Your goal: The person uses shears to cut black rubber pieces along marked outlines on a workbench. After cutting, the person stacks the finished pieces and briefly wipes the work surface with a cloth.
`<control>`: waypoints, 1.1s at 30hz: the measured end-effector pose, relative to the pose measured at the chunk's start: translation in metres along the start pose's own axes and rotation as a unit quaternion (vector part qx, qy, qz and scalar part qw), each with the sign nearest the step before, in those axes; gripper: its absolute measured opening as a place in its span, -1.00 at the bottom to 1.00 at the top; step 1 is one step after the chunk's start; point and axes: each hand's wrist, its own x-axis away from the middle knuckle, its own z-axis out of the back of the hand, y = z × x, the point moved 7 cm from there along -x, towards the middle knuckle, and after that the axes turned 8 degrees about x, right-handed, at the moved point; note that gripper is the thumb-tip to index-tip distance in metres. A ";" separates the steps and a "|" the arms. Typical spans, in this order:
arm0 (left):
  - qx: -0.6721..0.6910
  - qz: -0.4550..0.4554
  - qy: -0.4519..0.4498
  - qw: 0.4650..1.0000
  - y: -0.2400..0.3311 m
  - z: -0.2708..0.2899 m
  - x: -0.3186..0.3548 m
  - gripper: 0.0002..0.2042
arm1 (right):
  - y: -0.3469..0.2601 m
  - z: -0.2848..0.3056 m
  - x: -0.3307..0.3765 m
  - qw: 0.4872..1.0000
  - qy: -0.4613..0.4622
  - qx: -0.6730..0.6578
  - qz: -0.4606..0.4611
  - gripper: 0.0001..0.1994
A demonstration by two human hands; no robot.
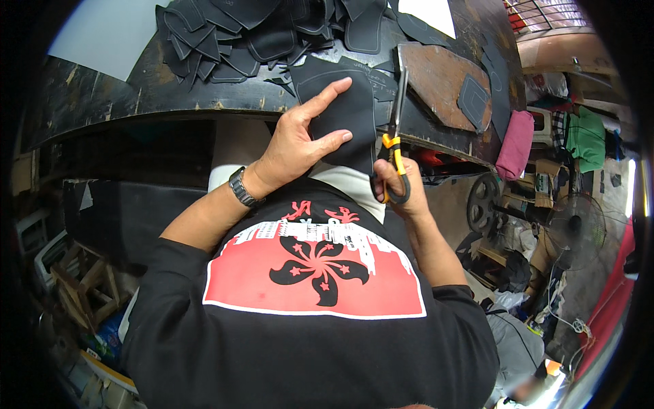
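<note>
While holding a black panel (pixel 344 116) at twelve o'clock in left hand (pixel 294 140), grips yellow-handled scissors (pixel 391 142) at one o'clock in right hand (pixel 411 178).

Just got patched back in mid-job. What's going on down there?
A person has a black sheet piece in the left hand, thumb and index finger spread across its face. The right hand grips yellow-and-black scissors, blades pointing away from the body, just right of that piece. On the dark table ahead lie a heap of similar black pieces and, to the right, a brown board.
</note>
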 end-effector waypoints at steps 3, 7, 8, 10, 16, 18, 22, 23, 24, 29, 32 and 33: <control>-0.087 -0.042 -0.005 0.995 0.018 0.023 -0.016 -0.38 | 0.004 0.008 -0.015 0.999 -0.021 -0.008 -0.026 -0.60; -0.200 -0.176 0.108 0.958 0.064 0.087 -0.049 -0.48 | 0.025 0.009 -0.019 0.994 0.006 -0.051 -0.095 -0.60; -0.208 -0.190 0.124 0.952 0.074 0.105 -0.058 -0.49 | 0.028 0.009 -0.018 0.994 0.014 -0.044 -0.097 -0.62; -0.276 -0.119 0.196 0.933 0.076 0.142 -0.074 -0.41 | 0.029 0.007 -0.019 0.995 0.014 -0.057 -0.086 -0.64; -0.624 -0.107 0.193 0.749 0.037 0.162 -0.083 -0.10 | 0.029 0.008 -0.020 0.996 0.019 -0.041 -0.072 -0.67; -0.684 -0.006 0.111 0.721 -0.004 0.158 -0.076 -0.13 | 0.030 0.009 -0.020 0.996 0.020 -0.034 -0.079 -0.67; -0.668 -0.088 0.127 0.728 -0.013 0.155 -0.062 -0.17 | 0.028 0.008 -0.022 0.997 0.009 -0.010 -0.080 -0.65; -0.673 -0.104 0.128 0.721 -0.011 0.154 -0.060 -0.19 | 0.026 0.006 -0.022 0.997 -0.015 -0.005 -0.069 -0.63; -0.690 -0.102 0.124 0.706 -0.010 0.152 -0.060 -0.20 | 0.023 0.007 -0.022 0.998 -0.033 -0.003 -0.058 -0.60; -0.713 -0.080 0.077 0.692 -0.005 0.138 -0.052 -0.28 | 0.012 0.033 -0.012 0.991 -0.042 -0.129 0.010 -0.60; -0.693 -0.058 0.061 0.716 -0.004 0.135 -0.044 -0.31 | 0.014 0.066 -0.007 0.964 0.027 -0.263 0.024 -0.57; -0.684 -0.056 0.063 0.725 -0.003 0.135 -0.041 -0.32 | 0.019 0.076 -0.005 0.948 0.062 -0.312 0.012 -0.55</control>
